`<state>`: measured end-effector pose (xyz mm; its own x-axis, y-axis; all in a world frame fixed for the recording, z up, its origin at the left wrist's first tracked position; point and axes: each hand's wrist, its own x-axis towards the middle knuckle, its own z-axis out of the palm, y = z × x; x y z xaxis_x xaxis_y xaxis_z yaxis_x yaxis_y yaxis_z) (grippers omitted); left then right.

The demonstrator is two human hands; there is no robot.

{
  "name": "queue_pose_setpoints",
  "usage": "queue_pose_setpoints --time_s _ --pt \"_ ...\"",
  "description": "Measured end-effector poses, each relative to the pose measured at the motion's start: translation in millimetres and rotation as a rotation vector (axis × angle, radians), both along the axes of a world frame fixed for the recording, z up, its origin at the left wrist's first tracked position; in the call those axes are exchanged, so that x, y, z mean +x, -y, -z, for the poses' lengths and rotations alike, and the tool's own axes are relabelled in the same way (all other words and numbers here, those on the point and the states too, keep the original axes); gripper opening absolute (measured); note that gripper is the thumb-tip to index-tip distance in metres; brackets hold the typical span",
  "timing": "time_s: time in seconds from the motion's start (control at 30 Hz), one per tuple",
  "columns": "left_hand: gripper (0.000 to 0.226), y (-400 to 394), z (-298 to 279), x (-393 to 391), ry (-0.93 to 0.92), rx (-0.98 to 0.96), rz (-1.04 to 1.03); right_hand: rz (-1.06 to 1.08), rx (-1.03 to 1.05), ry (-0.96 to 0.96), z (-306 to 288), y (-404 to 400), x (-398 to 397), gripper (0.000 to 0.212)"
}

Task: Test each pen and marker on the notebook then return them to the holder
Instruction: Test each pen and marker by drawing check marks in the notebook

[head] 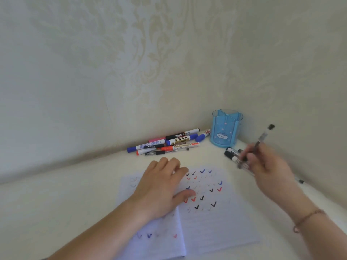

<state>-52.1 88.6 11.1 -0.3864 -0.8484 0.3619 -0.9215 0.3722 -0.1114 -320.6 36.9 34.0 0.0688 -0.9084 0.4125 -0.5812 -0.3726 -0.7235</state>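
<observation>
An open notebook (216, 226) lies on the white surface, its pages dotted with black, red and blue check marks. My left hand (163, 186) rests flat on the notebook, fingers spread. My right hand (266, 166) grips a clear pen with a black cap (262, 137), held tilted above the surface to the right of the notebook; it is blurred. A blue translucent pen holder (226, 128) with a cat picture stands in the corner and looks empty. A pile of markers and pens (165, 143) lies left of the holder.
Two or three black-capped markers (231, 154) lie under my right hand, near the holder. Another pen (300, 181) lies at the right by the wall. Patterned walls close in behind and to the right. A bracelet circles my right wrist.
</observation>
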Motion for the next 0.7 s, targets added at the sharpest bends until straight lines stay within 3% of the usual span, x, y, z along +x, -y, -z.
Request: queue_pose_setpoints --time_s 0.07,0.1,0.2,0.43,0.5,0.57,0.7 --pt "0.055 5 -14 -5 0.124 0.181 -0.163 0.305 0.061 -0.573 -4 15 -27 0.018" --pt "0.049 7 -19 -8 0.173 0.274 -0.225 0.379 0.094 -0.722 -5 21 -35 0.020" --pt "0.025 14 -29 -23 0.239 0.372 -0.263 0.400 0.141 -0.815 -2 32 -38 0.021" --pt "0.037 47 -74 -22 0.271 0.861 -0.335 0.415 0.046 -0.797 12 39 -37 0.028" --pt "0.028 60 -67 -16 0.240 0.763 -0.370 0.405 0.033 -0.807 7 38 -29 0.031" --pt "0.023 67 -50 -12 0.126 0.526 -0.458 0.370 0.026 -0.816 0 37 -17 0.031" --pt "0.037 77 -10 3 -0.047 0.189 -0.588 0.286 -0.039 -0.826 -6 38 11 0.032"
